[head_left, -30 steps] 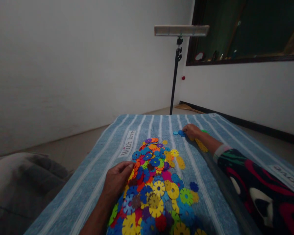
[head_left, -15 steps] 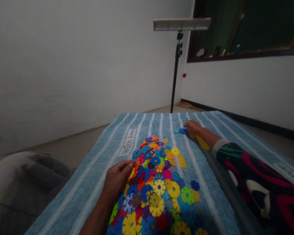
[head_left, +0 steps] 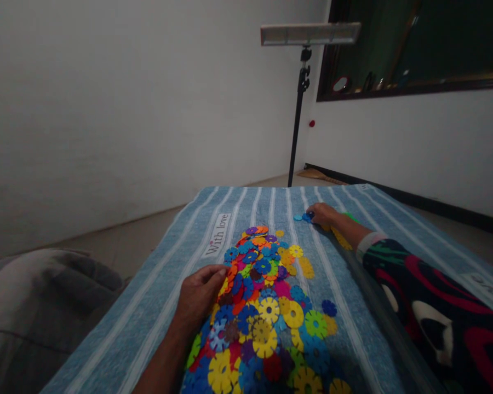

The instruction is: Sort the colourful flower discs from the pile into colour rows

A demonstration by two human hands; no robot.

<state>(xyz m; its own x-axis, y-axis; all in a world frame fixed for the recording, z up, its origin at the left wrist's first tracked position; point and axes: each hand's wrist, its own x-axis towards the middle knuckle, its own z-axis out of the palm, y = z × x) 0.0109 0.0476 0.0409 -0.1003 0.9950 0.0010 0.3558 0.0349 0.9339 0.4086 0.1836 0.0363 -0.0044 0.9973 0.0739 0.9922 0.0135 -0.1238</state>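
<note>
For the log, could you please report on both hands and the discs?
Left hand at disc heap. Right hand at blue discs. Right forearm partly hiding yellow discs.

A plain pale wall (head_left: 127, 109) fills the far left and meets the right wall (head_left: 414, 137) in a corner just behind a black stand (head_left: 297, 128) that carries a long, flat light panel (head_left: 310, 34). The dark-framed window (head_left: 443, 38) at upper right shows deep green glass, with a round mirror (head_left: 340, 84) and a few small items along its sill. A red knob-like spot (head_left: 311, 123) sits below it, near the corner. Dark skirting (head_left: 414, 202) edges the right wall; beside it, on the beige floor (head_left: 135, 235), lies what is probably a broom (head_left: 322, 176), though the dimness blurs it. The counter (head_left: 143, 312) wears a blue, white-striped cloth (head_left: 258, 205). Grey fabric (head_left: 53, 306) bulges at near left. The lighting is low throughout.
</note>
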